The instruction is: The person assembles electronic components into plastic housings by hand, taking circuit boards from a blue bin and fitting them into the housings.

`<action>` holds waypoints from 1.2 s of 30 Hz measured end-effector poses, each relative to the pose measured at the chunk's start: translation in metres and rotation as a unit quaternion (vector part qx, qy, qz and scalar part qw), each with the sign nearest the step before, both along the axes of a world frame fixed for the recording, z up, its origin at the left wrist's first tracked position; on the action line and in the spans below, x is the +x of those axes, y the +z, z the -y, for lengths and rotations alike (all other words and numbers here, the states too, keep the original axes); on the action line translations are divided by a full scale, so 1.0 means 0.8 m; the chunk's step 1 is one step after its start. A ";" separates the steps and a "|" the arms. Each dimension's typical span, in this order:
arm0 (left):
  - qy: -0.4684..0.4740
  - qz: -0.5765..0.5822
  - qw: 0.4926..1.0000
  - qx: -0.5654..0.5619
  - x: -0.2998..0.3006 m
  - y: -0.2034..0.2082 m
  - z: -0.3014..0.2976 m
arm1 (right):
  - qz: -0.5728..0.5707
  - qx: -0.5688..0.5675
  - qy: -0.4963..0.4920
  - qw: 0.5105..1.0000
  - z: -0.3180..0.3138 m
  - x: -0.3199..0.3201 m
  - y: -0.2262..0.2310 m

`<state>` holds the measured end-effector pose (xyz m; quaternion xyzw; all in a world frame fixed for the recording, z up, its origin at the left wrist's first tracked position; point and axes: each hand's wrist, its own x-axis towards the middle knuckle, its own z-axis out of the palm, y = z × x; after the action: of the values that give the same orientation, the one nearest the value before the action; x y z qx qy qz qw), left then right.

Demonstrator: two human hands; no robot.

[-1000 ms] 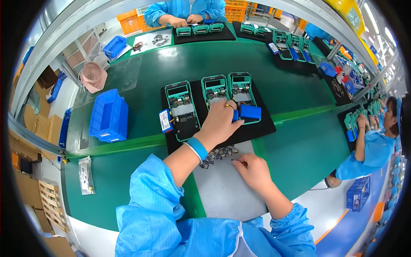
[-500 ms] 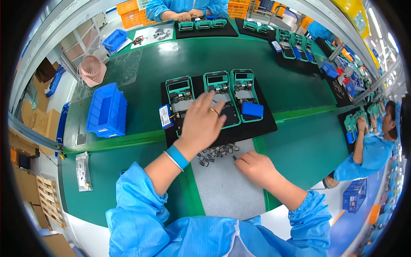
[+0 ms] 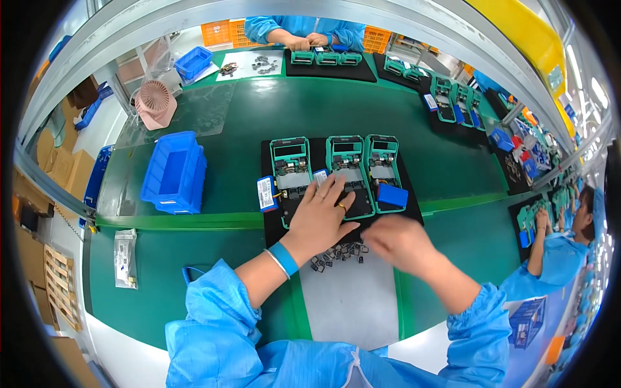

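Observation:
Three green-rimmed device housings lie on a black mat (image 3: pixel 406 212): the left housing (image 3: pixel 290 176), the middle housing (image 3: pixel 346 173) and the right housing (image 3: pixel 383 169). My left hand (image 3: pixel 318 221) is open, fingers spread over the lower part of the middle one. A blue battery pack (image 3: pixel 392 195) sits on the right housing; another battery pack (image 3: pixel 266 194), white-labelled, is beside the left one. Below the mat is a pile of small dark parts (image 3: pixel 337 255) on a grey sheet (image 3: pixel 349 301). My right hand (image 3: pixel 402 244) is closed just right of it, slightly blurred; whatever its fingertips hold is hidden.
Blue bins (image 3: pixel 173 173) stand stacked to the left, with a clear bag (image 3: pixel 125 258) nearer me. A pink fan (image 3: pixel 155 102) is farther back. Co-workers sit across the table (image 3: pixel 259 103) and at right, by more housings (image 3: pixel 460 103). A metal frame crosses overhead.
My right hand has lifted from the edge of the pile toward the mat. The left hand stays spread over the middle housing. The whole view has shifted slightly.

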<state>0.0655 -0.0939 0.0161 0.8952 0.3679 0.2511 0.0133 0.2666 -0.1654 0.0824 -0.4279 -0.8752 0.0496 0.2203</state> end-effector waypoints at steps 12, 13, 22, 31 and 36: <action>0.000 0.014 1.000 -0.020 0.007 0.001 -0.002 | 0.132 0.183 -0.040 0.973 -0.156 0.013 -0.048; 0.003 0.014 1.000 -0.023 0.007 0.001 -0.002 | 0.178 0.181 -0.036 0.967 -0.158 0.012 -0.048; 0.003 0.022 1.000 -0.012 0.006 0.001 -0.003 | 0.235 0.210 -0.017 0.949 -0.161 0.009 -0.047; 0.006 0.016 1.000 -0.010 0.006 0.001 -0.002 | 0.255 0.230 -0.017 0.939 -0.161 0.004 -0.045; 0.009 0.005 1.000 -0.016 0.007 0.002 -0.003 | 0.244 0.238 -0.020 0.940 -0.162 -0.001 -0.047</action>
<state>0.0711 -0.0919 0.0173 0.8903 0.3797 0.2498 0.0271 0.2659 -0.0358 0.0445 -0.3790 -0.8796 -0.2707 0.0965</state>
